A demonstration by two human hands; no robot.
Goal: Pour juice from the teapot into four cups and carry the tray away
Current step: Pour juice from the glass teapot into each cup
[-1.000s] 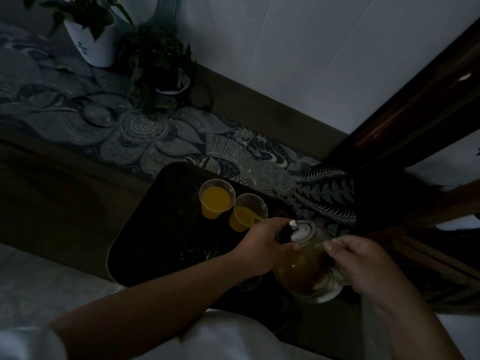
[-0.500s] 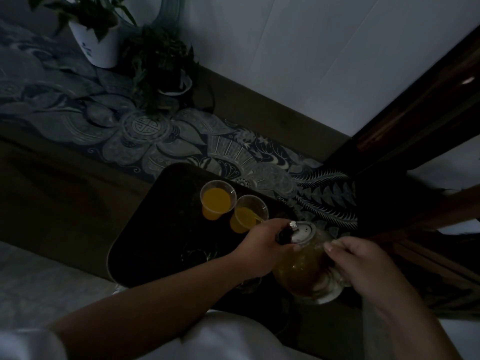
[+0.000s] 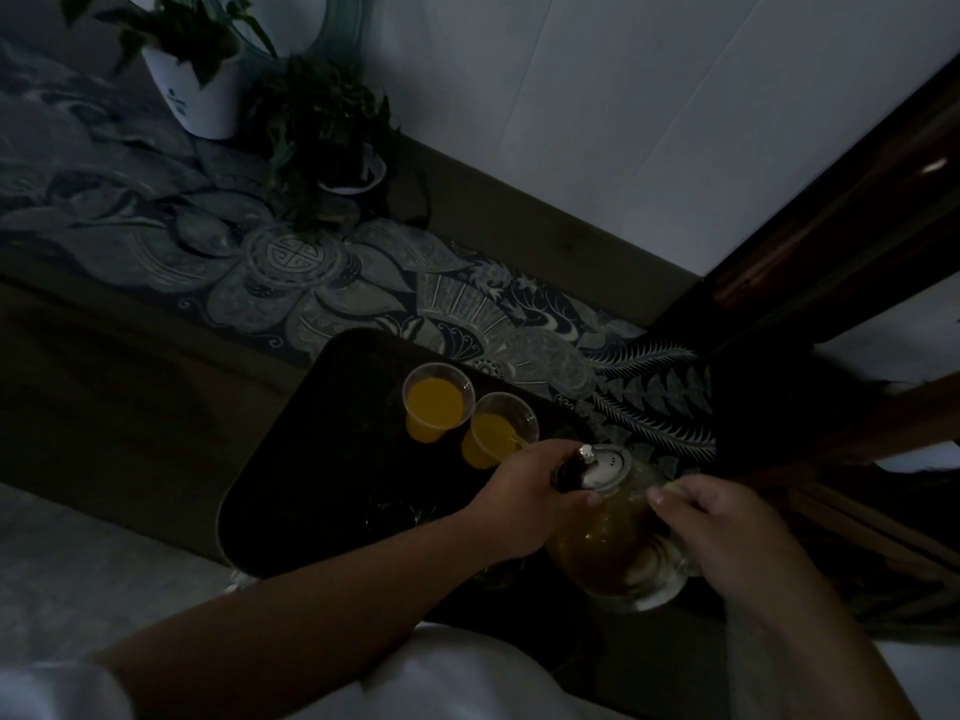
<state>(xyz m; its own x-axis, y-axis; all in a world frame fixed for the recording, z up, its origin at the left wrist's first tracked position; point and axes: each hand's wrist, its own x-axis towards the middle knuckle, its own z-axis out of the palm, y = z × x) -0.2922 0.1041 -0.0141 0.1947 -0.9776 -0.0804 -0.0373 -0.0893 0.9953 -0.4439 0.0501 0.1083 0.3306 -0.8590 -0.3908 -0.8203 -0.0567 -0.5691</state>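
Teapot [image 3: 618, 543] looks clear glass, glossy, w/ amber juice showing through; its lid [image 3: 605, 467] looks brushed metal, dull sheen, small shiny knob; both filled cups [image 3: 439, 402] [image 3: 501, 428] are thin clear plastic, smooth, rims catching light; tray [image 3: 311, 444] is dark, smooth, faint gloss, material unclear; runner [image 3: 291, 262] is patterned cloth, matt, woven look; table [image 3: 104, 387] appears matt wood; plant pot [image 3: 200, 96] is white, smooth, semi-gloss, ceramic or plastic; wall [image 3: 571, 96] is pale, matt, panelled; frame [image 3: 831, 210] at right is dark varnished wood, glossy.
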